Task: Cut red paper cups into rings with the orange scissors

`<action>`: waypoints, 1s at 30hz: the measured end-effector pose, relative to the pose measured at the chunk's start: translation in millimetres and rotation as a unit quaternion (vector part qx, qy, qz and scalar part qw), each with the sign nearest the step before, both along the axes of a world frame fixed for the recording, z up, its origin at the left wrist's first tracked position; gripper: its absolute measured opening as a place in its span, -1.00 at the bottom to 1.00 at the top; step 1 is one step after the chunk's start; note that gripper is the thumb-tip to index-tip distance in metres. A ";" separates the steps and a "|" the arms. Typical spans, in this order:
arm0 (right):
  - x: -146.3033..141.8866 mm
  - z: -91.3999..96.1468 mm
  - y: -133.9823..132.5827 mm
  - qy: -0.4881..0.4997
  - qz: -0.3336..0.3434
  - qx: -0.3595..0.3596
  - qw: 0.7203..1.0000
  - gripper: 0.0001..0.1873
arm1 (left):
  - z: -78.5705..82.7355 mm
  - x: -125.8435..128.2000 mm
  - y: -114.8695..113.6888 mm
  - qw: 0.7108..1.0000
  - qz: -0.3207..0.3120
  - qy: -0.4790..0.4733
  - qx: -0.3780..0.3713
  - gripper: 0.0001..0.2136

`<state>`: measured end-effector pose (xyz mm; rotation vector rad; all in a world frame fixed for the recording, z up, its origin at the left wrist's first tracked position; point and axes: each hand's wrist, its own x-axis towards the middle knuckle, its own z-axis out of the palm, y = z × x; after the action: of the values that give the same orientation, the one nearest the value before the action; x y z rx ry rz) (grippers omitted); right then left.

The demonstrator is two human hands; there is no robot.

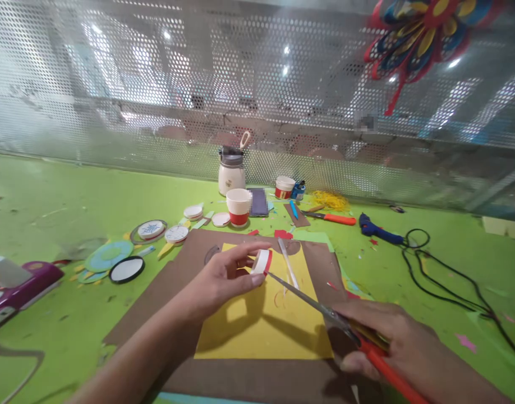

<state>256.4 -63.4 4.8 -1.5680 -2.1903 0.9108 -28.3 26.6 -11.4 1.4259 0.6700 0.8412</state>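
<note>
In my left hand (224,275) is a short cut piece of a paper cup (262,261), white with a red edge, pinched between thumb and fingers. My right hand (387,331) grips red-handled scissors (314,303). Their blades reach to the left, and the tip meets or nearly meets the red edge of the cup piece. Both hands are above a yellow sheet (266,339) lying on brown cardboard (156,297). A whitish translucent stick (288,261) lies on the sheet just beyond the cup piece.
Behind stand a paper cup (239,209), a white jar (231,175) and a second cup (284,188). A red-handled knife (339,219) and a blue glue gun (379,229) with a black cord lie right. Round paper pieces (109,255) and a purple device (24,286) are left.
</note>
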 end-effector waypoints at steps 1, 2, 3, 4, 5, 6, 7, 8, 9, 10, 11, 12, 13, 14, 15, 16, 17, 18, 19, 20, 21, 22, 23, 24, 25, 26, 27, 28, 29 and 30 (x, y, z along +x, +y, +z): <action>-0.1 0.1 0.0 0.001 -0.002 -0.003 1.000 -0.63 | -0.3 -0.1 0.2 1.000 -0.003 -0.003 -0.001 -0.53; -0.1 0.2 -0.1 -0.002 -0.005 -0.003 1.000 -0.63 | -0.4 -0.2 0.2 1.000 -0.005 -0.006 -0.001 -0.53; 0.0 0.2 -0.2 -0.008 -0.009 -0.001 1.000 -0.64 | -0.3 -0.3 0.1 1.000 -0.005 -0.009 -0.002 -0.53; 0.2 0.1 -0.3 -0.016 -0.011 0.003 1.000 -0.65 | 0.0 -0.4 -0.2 1.000 -0.005 -0.009 -0.002 -0.54; 0.6 -0.1 -0.4 -0.023 -0.010 0.010 1.000 -0.65 | 0.3 -0.4 -0.5 1.000 -0.003 -0.008 -0.002 -0.55; 0.9 -0.3 -0.4 -0.025 -0.007 0.020 0.999 -0.66 | 0.7 -0.4 -0.8 1.000 -0.003 -0.006 -0.001 -0.55; 1.3 -0.4 -0.3 -0.023 -0.003 0.030 0.999 -0.66 | 0.9 -0.3 -1.0 1.000 -0.004 -0.003 0.000 -0.56; 1.7 -0.5 -0.1 -0.018 0.001 0.038 0.999 -0.66 | 0.8 -0.3 -1.0 1.000 -0.004 0.001 0.001 -0.56; 1.9 -0.6 0.1 -0.013 0.005 0.043 0.999 -0.67 | 0.6 -0.2 -0.8 1.000 -0.002 0.006 0.002 -0.55; 2.0 -0.6 0.3 -0.012 0.004 0.042 0.999 -0.67 | 0.1 -0.2 -0.4 1.000 0.001 0.010 0.004 -0.55; 2.0 -0.7 0.4 -0.014 0.001 0.038 0.999 -0.67 | -0.6 -0.3 0.2 1.000 0.005 0.014 0.007 -0.55; 1.9 -0.8 0.3 -0.017 -0.003 0.032 0.999 -0.67 | -1.3 -0.4 0.9 1.000 0.009 0.017 0.008 -0.55; 1.7 -1.0 0.0 -0.019 -0.008 0.026 0.999 -0.67 | -2.0 -0.6 1.7 1.000 0.012 0.017 0.009 -0.56; 1.4 -1.3 -0.6 -0.019 -0.013 0.021 0.999 -0.66 | -2.6 -0.9 2.3 1.000 0.013 0.016 0.008 -0.57; 1.0 -1.6 -1.5 -0.019 -0.019 0.021 0.999 -0.65 | -2.9 -1.3 2.8 1.000 0.011 0.013 0.007 -0.58; 0.7 -1.9 -2.5 -0.018 -0.022 0.021 0.999 -0.64 | -3.1 -1.6 3.1 1.000 0.010 0.010 0.005 -0.60; 0.2 -2.1 -3.7 -0.019 -0.024 0.020 0.999 -0.65 | -3.0 -1.9 3.1 1.000 0.009 0.006 0.004 -0.61; -0.3 -2.1 -4.9 -0.023 -0.025 0.018 0.999 -0.65 | -2.7 -2.0 3.0 1.000 0.008 0.006 0.005 -0.61; -0.8 -1.9 -6.1 -0.026 -0.026 0.014 0.999 -0.67 | -2.2 -2.0 2.6 1.000 0.009 0.008 0.007 -0.61; -1.4 -1.4 -7.1 -0.029 -0.027 0.010 0.999 -0.68 | -1.5 -1.8 2.2 1.000 0.011 0.011 0.010 -0.61; -2.0 -0.8 -7.9 -0.031 -0.029 0.008 0.999 -0.70 | -0.7 -1.5 1.8 1.000 0.013 0.016 0.014 -0.61; -2.6 -0.1 -8.5 -0.032 -0.031 0.007 0.999 -0.71 | 0.1 -1.1 1.5 1.000 0.015 0.020 0.016 -0.61; -3.2 0.7 -8.9 -0.034 -0.034 0.009 0.999 -0.72 | 0.9 -0.7 1.6 0.999 0.017 0.023 0.017 -0.62; -3.6 1.5 -9.0 -0.035 -0.034 0.010 0.999 -0.72 | 1.6 -0.3 1.9 0.999 0.019 0.027 0.015 -0.62; -3.9 2.2 -8.9 -0.037 -0.035 0.014 0.999 -0.73 | 2.1 0.0 2.6 0.999 0.020 0.027 0.012 -0.62; -4.1 2.7 -8.7 -0.041 -0.035 0.016 0.998 -0.73 | 2.4 0.2 3.3 0.999 0.021 0.027 0.007 -0.62; -4.1 3.0 -8.3 -0.045 -0.036 0.018 0.998 -0.73 | 2.7 0.4 4.0 0.999 0.021 0.025 0.003 -0.62; -4.1 3.1 -7.8 -0.048 -0.037 0.021 0.998 -0.73 | 3.0 0.6 4.2 1.000 0.020 0.024 0.000 -0.62; -3.9 3.0 -7.2 -0.050 -0.038 0.024 0.998 -0.71 | 3.5 1.1 3.7 1.000 0.019 0.023 -0.004 -0.61; -3.7 2.9 -6.7 -0.051 -0.039 0.027 0.998 -0.68 | 4.5 1.9 2.2 1.000 0.018 0.024 -0.009 -0.61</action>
<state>252.7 -70.0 7.7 -1.6964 -2.1853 0.7562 -26.4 28.8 -6.9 1.4263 0.7398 0.8287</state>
